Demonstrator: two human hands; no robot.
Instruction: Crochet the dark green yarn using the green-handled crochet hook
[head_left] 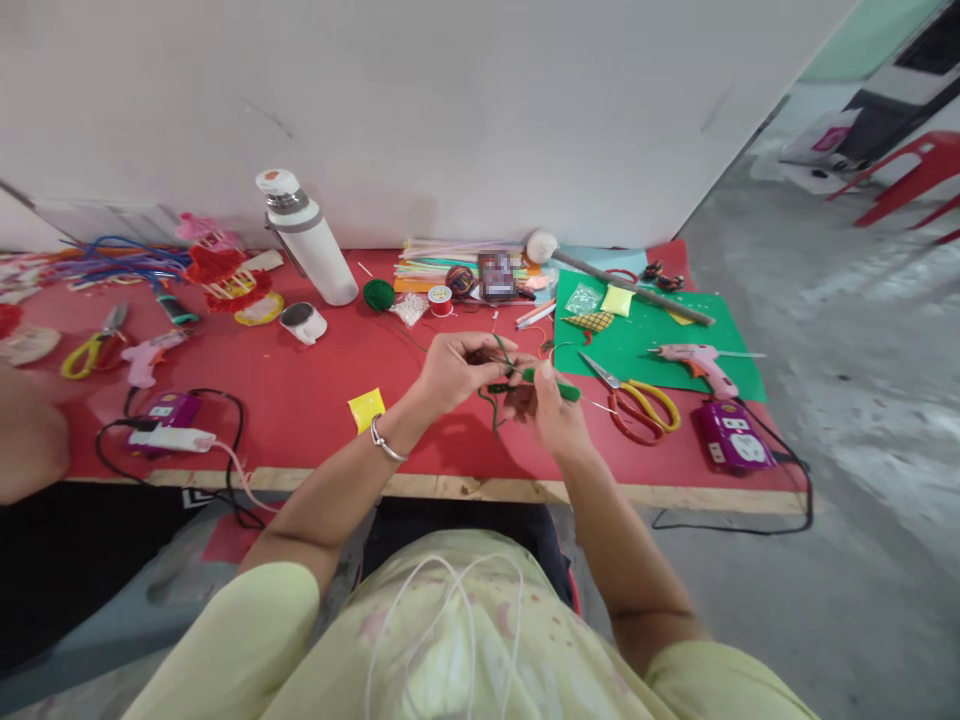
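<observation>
Above the red table covering (292, 440), my two hands are close together, both closed. In the fingers of my right hand (556, 410) is a crochet hook (564, 390) with a green grip; its thin metal shaft sticks out to the right. My left hand (459, 372) pinches green yarn (491, 405), and a loose piece dangles between the hands. A thin strand runs from my left hand back to a dark green yarn ball (379, 294). My fingers partly hide the worked yarn and the hook's other end.
Scissors (637, 400), a pink glue gun (697, 365) and a purple power socket (736, 437) lie right. A white flask (311, 240) and its cup (304, 322) stand left. Another person's arm (30, 435) shows at far left. A yellow packet (366, 409) lies near my left wrist.
</observation>
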